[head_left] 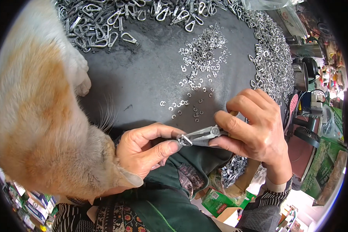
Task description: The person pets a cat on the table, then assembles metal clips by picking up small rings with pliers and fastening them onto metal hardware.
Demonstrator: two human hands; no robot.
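My right hand (pixel 255 127) is closed round a pair of pliers (pixel 209 133), whose grey jaws point left. Between the thumb and forefinger of my left hand (pixel 147 149) I pinch a small shiny metal link (pixel 184 140). The plier tips meet this link, though whether they grip it is too small to tell. Beyond my hands, many small open C-shaped rings (pixel 203 50) are scattered over the dark grey table (pixel 143 77).
A ginger and white cat (pixel 42 112) lies along the left, its head against my left forearm. Metal snap hooks (pixel 100 27) are heaped at the far left, small links (pixel 272 50) along the right edge. Below the table stands an open box (pixel 236 174) of metal parts.
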